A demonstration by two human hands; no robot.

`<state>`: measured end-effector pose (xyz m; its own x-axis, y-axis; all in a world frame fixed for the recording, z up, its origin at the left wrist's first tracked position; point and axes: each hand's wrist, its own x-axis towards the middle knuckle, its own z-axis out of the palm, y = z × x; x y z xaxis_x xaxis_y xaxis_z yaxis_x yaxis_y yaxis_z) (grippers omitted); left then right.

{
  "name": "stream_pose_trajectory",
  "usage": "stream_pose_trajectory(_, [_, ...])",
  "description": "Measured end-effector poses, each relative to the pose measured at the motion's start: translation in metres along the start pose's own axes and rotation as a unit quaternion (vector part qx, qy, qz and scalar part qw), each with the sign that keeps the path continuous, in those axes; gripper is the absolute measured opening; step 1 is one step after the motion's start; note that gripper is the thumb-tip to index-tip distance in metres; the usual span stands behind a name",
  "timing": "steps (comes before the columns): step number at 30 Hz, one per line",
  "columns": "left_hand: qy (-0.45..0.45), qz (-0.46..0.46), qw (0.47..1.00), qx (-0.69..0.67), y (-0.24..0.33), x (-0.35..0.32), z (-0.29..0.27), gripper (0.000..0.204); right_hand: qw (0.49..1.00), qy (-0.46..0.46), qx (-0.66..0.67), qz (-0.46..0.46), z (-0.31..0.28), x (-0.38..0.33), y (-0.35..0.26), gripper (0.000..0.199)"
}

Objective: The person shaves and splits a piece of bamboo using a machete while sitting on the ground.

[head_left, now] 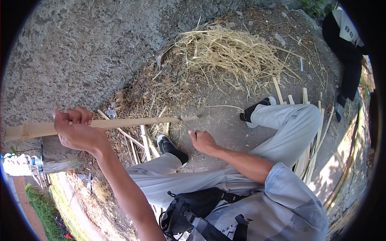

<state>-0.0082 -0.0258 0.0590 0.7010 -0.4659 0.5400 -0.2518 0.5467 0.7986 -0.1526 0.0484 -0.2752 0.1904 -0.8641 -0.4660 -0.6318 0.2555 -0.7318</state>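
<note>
A long pale bamboo strip stretches from the left edge to the middle of the view. My left hand is closed around it near its wide end. The narrow end points right, above the ground between my feet. My right hand is closed on the dark handle of a thin-bladed knife. Its blade meets the strip close to the narrow end; my fingers hide most of the handle. Under the strip's wide part stands a wooden block.
A heap of curly bamboo shavings lies ahead of my feet, by a rough concrete wall. More split strips lie beside my right leg, others near my left shoe. Another person is at the far right.
</note>
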Motion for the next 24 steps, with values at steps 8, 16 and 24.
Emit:
stream_pose_trajectory(8, [-0.004,0.009,1.000,0.027,-0.001,0.013,-0.006,0.038,0.999,-0.014,0.042,0.022,0.006,0.006,0.018,0.060])
stream_pose_trajectory(16, [0.017,-0.015,1.000,0.016,-0.007,0.009,0.000,0.037,0.996,0.016,0.059,-0.069,-0.006,0.002,-0.011,0.061])
stream_pose_trajectory(24, [-0.013,0.001,1.000,0.019,-0.003,0.011,-0.001,0.037,0.980,-0.058,0.079,0.173,-0.007,0.016,0.046,0.063])
